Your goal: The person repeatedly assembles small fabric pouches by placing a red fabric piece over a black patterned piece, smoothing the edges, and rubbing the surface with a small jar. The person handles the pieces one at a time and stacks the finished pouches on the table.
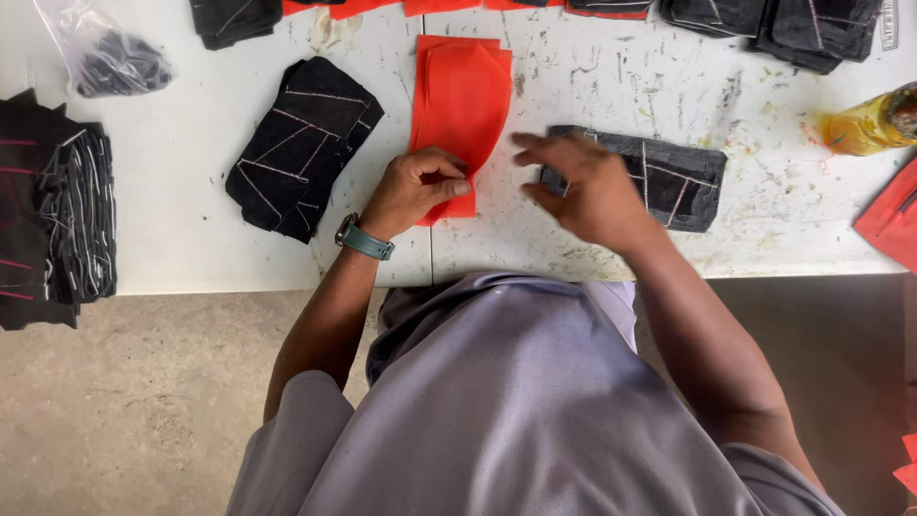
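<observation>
Left hand [417, 188] on orange fabric stack [461, 100]

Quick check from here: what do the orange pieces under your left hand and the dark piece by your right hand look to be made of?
Orange pieces: thin, matte sheet, probably fabric or a synthetic lining; they curve limply under the left hand. Dark piece beside the right hand: looks like black cloth, with pale chalk-like lines and a soft edge.

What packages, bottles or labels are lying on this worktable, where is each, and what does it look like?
Plastic bag: far left corner of the table, clear and crumpled, dark material inside.
Bottle: right edge, lying on its side, yellowish and see-through.
No labels, signs or screens show clearly.
</observation>
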